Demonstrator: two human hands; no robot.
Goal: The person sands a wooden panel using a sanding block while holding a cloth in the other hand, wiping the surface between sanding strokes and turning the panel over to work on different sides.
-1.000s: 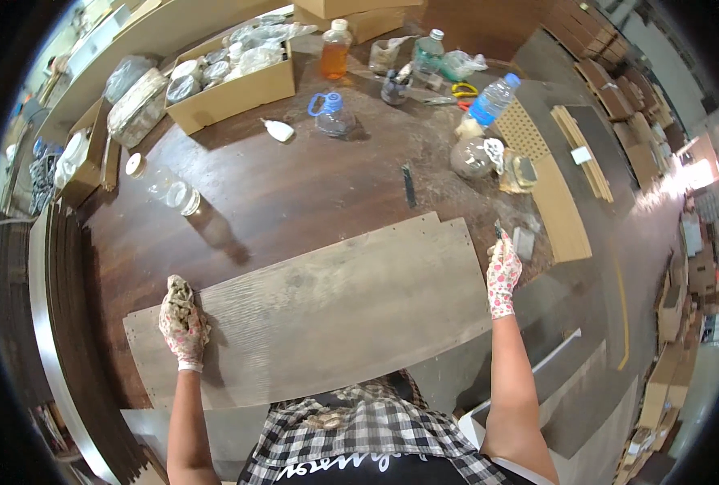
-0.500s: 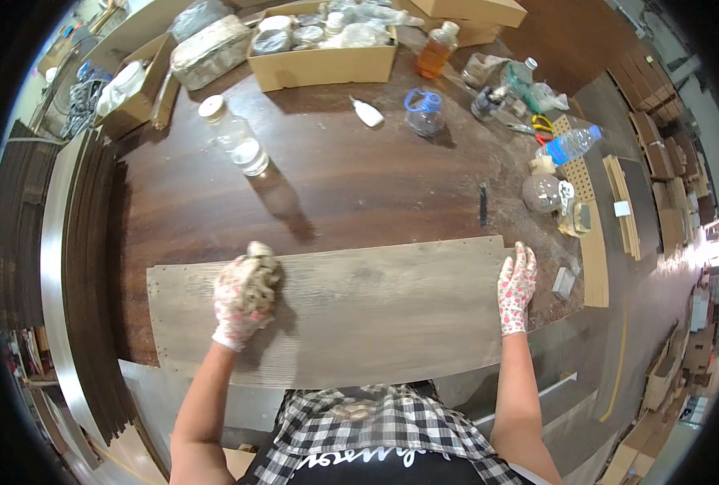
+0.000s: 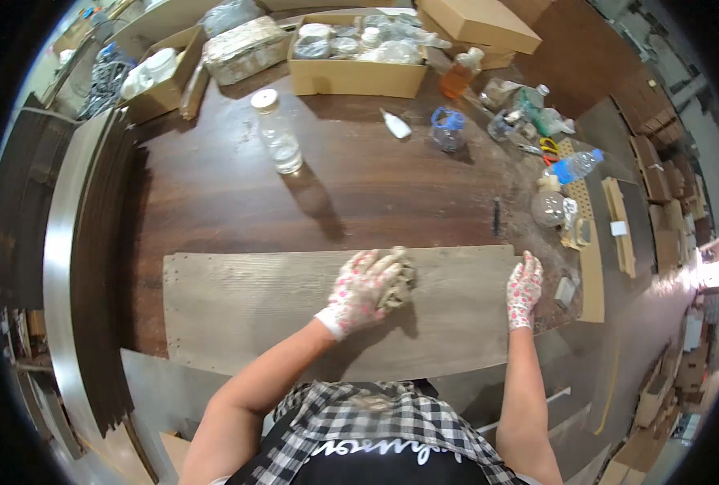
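Note:
A long grey-brown wood-grain board [image 3: 254,311] lies flat along the near edge of the table. My left hand [image 3: 359,291], in a white glove with pink spots, grips a crumpled beige rag [image 3: 400,284] against the board's face, right of its middle. At the board's right end rests my right hand [image 3: 524,287], gloved the same way. Its fingers stretch out along that end, and nothing is held in it.
On the brown table [image 3: 214,194] stand a clear bottle with a white cap [image 3: 279,137], a small white squeeze bottle [image 3: 396,125] and a blue-topped jar [image 3: 448,133]. Open cardboard boxes [image 3: 355,78] line the back. Scissors [image 3: 549,150] and a water bottle [image 3: 576,166] lie right. Stacked panels [image 3: 93,267] stand left.
My left hand has slid the rag from the board's left part to right of its middle. My right hand stays at the right end. The whole view has shifted slightly.

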